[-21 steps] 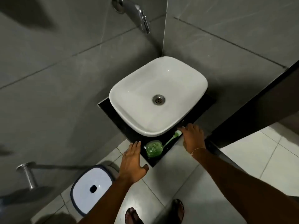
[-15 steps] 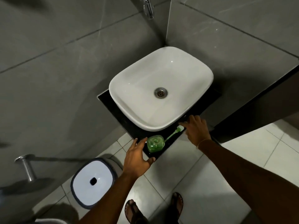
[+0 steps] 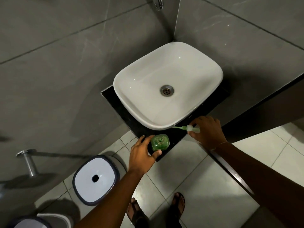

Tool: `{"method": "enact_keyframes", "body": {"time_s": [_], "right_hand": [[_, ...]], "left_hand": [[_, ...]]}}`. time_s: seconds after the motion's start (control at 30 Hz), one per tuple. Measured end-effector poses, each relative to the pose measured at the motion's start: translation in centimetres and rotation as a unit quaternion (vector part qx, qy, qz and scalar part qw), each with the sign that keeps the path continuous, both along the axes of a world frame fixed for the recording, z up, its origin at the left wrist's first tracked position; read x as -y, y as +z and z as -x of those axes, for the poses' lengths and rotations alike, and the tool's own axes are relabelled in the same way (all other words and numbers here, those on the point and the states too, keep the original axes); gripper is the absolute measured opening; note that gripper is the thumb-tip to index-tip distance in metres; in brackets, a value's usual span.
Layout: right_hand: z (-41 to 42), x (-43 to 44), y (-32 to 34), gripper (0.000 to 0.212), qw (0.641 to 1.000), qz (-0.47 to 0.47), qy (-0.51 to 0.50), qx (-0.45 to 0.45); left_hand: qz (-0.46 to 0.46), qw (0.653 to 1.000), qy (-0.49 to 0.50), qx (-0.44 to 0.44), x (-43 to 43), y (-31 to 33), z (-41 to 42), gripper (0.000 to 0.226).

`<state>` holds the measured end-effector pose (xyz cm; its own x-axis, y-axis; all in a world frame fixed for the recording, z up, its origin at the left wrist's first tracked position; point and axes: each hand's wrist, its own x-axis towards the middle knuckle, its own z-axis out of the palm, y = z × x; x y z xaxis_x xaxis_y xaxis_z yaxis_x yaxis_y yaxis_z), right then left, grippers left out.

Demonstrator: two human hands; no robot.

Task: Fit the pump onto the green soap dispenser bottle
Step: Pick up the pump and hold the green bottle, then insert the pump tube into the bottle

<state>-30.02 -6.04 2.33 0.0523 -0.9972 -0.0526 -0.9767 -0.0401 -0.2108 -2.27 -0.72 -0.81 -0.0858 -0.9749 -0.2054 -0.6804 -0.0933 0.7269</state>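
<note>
The green soap dispenser bottle (image 3: 160, 142) stands upright on the front corner of the black counter (image 3: 176, 137), its mouth uncovered. My left hand (image 3: 143, 153) wraps around its left and front sides, thumb and fingers touching it. The pump (image 3: 190, 128), white with a thin green tube pointing left, lies level just in front of the basin. My right hand (image 3: 208, 131) pinches its white head between thumb and fingers. Pump and bottle are apart, the tube's tip above and to the right of the bottle.
A white basin (image 3: 167, 83) fills most of the counter, with a tap (image 3: 158, 4) on the wall above. A white-lidded bin (image 3: 96, 178) stands on the tiled floor at the left, beside a metal wall fitting (image 3: 28, 160). My sandalled feet (image 3: 156, 209) are below.
My left hand has closed around the bottle. My right hand has taken hold of the pump's head and swung it so the tube points left instead of down-left.
</note>
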Motion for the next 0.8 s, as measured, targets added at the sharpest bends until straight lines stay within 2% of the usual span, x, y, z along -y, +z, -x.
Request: {"method": "enact_keyframes", "body": {"time_s": [0.23, 0.37, 0.6, 0.8], "right_hand": [[-0.9, -4.3, 5.5, 0.03, 0.972, 0.01, -0.062, 0.227], [-2.9, -7.4, 8.4, 0.03, 0.951, 0.024, -0.081, 0.296], [-5.9, -8.5, 12.8, 0.033, 0.97, 0.073, -0.001, 0.23], [-7.4, -6.8, 12.6, 0.03, 0.985, 0.104, 0.025, 0.137]], "left_hand": [[-0.004, 1.0, -0.001, -0.006, -0.1, 0.1, 0.0, 0.069], [-0.001, 1.0, -0.004, -0.008, -0.1, 0.3, 0.0, 0.069], [-0.001, 1.0, -0.01, -0.01, -0.1, 0.3, -0.1, 0.067], [0.003, 1.0, -0.011, -0.001, -0.1, 0.1, -0.1, 0.067]]}}
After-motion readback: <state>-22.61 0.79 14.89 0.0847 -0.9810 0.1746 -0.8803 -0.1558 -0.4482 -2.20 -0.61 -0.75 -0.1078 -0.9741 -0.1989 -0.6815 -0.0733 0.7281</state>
